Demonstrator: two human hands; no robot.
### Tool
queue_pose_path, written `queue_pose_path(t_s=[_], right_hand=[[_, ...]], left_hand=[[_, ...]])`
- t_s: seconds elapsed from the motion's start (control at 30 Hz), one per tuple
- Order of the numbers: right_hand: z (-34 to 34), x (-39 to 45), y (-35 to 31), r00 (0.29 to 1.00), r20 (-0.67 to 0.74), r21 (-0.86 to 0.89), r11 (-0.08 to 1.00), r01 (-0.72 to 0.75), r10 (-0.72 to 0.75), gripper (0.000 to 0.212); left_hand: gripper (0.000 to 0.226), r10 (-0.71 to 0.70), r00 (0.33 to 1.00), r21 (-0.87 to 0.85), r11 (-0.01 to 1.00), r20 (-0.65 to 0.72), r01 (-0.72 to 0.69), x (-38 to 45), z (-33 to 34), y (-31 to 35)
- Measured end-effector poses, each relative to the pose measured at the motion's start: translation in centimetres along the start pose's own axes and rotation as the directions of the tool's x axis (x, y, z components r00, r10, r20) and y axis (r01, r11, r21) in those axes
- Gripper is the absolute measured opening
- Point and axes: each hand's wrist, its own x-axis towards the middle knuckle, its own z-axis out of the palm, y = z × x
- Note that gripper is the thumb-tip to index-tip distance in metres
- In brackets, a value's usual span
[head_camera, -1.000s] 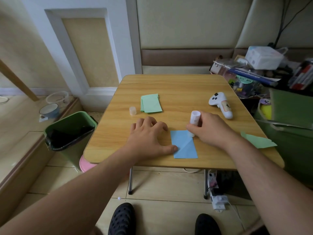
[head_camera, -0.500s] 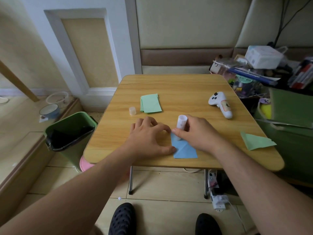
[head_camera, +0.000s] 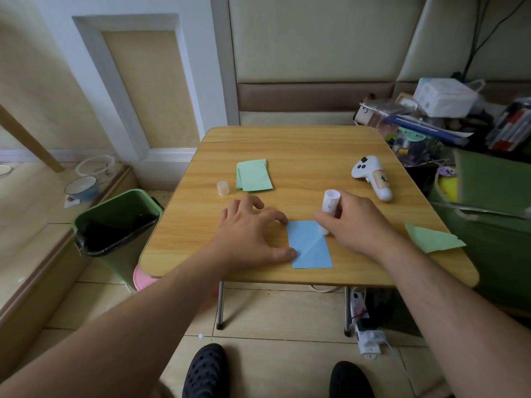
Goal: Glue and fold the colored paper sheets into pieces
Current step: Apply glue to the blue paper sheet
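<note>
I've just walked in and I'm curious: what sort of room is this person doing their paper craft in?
Most likely a room in a home, not a workshop: a small folding wooden table on a tiled floor, a green waste bin beside it, and household clutter heaped to the right.

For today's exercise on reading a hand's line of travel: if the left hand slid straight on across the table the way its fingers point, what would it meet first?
The left hand points away and slightly right. The first thing in that line looks like the stack of green paper sheets; the small cap sits just left of it. Depth is uncertain.
</note>
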Motion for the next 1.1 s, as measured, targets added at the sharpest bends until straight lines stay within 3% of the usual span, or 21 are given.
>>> queue_pose_path(t_s=[0.1, 0.33, 0.5, 0.9, 1.1], right_hand=[[0.8, 0.0, -1.2, 1.0, -0.019, 0.063, 0.998, 0.025, -0.024, 0.03], [3.1, -0.4, -2.6, 0.986, 0.104, 0.098, 0.987, 0.124, -0.134, 0.029], [2.2, -0.1, -2.0, 0.987, 0.132, 0.036, 0.996, 0.087, -0.091, 0.028], [-0.4, -0.4, -0.1, 0.998, 0.066, -0.119, 0.993, 0.011, -0.003, 0.026], [1.2, -0.5, -2.3, 0.999, -0.012, 0.06, 0.997, 0.05, -0.049, 0.029]], left_hand=[[0.079, 0.003, 1.0, 0.003, 1.0, -0.016, -0.003, 0.0, 0.1, 0.1], [0.082, 0.007, 0.998, 0.025, 1.0, -0.057, -0.005, 0.0, 0.6, 0.0], [0.078, 0.014, 0.998, 0.016, 1.0, -0.054, -0.013, 0.1, 0.6, 0.0], [0.074, 0.03, 0.999, 0.008, 1.0, -0.037, -0.03, 0.1, 0.4, -0.2], [0.077, 0.024, 0.999, 0.011, 1.0, -0.037, -0.023, 0.1, 0.3, 0.0]])
